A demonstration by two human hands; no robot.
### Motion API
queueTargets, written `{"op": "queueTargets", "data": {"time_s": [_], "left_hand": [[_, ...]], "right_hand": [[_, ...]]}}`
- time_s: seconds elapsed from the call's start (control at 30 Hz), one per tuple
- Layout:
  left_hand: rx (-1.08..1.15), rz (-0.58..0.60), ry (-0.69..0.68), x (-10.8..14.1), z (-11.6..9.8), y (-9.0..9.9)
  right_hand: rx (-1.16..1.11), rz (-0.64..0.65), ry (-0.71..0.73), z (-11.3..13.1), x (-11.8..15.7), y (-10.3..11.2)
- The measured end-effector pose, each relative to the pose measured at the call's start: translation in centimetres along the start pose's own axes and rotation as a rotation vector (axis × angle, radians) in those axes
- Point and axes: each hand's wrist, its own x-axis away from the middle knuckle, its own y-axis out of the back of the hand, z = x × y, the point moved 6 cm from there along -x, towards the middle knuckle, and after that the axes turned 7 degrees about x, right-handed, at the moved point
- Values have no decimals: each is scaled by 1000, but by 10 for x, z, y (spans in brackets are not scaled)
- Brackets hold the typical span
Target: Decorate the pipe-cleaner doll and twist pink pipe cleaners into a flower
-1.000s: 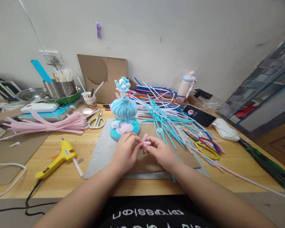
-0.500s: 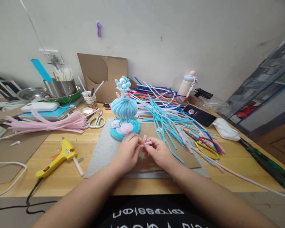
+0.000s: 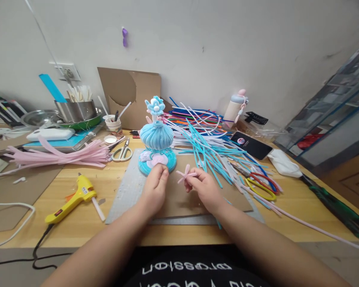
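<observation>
A small pink pipe-cleaner piece (image 3: 185, 173) with several short arms is pinched in the fingers of my right hand (image 3: 204, 189). My left hand (image 3: 156, 188) is closed, thumb against curled fingers, a short way left of the piece; nothing shows in it. Just behind my left hand stands a light blue fluffy figure (image 3: 156, 134) with a flower on top, on a round blue base (image 3: 143, 162) with a pink middle. Under my hands lies a brown cardboard sheet (image 3: 179, 205) on a grey mat (image 3: 119, 203).
Left are a yellow glue gun (image 3: 74, 199), scissors (image 3: 122, 153) and pink pipe cleaners (image 3: 60, 155). Blue and white pipe cleaners (image 3: 208, 151) spread behind my right hand. Further right lie red-and-yellow-handled pliers (image 3: 261, 187), a phone (image 3: 251, 145) and a bottle (image 3: 235, 108).
My hands have moved apart. My left hand has let go of the pink piece and shifted left; the piece stays in my right hand, its arms now more spread to view.
</observation>
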Motion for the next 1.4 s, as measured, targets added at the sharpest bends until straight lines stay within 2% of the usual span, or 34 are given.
{"op": "queueTargets", "data": {"time_s": [0.1, 0.23, 0.37, 0.47, 0.57, 0.73, 0.87, 1.1, 1.4], "left_hand": [[55, -25, 123, -1, 10, 2], [90, 27, 246, -2, 20, -4], [426, 30, 350, -2, 23, -11], [574, 154, 440, -1, 20, -21], [573, 241, 434, 0, 15, -24], [645, 160, 491, 1, 22, -21], [697, 176, 485, 1, 22, -24], [744, 174, 453, 1, 23, -24], [808, 184, 463, 2, 25, -25]], "right_hand": [[-164, 120, -49, 3, 4, -7], [-306, 241, -77, 6, 8, -13], [-146, 206, -21, 6, 6, -12], [72, 175, 36, 7, 6, -11], [131, 151, 72, 7, 6, -11], [28, 158, 82, 4, 3, -11], [8, 169, 37, 0, 2, -11], [-35, 213, 42, 4, 3, -12], [-180, 226, -37, -11, -1, -13]]}}
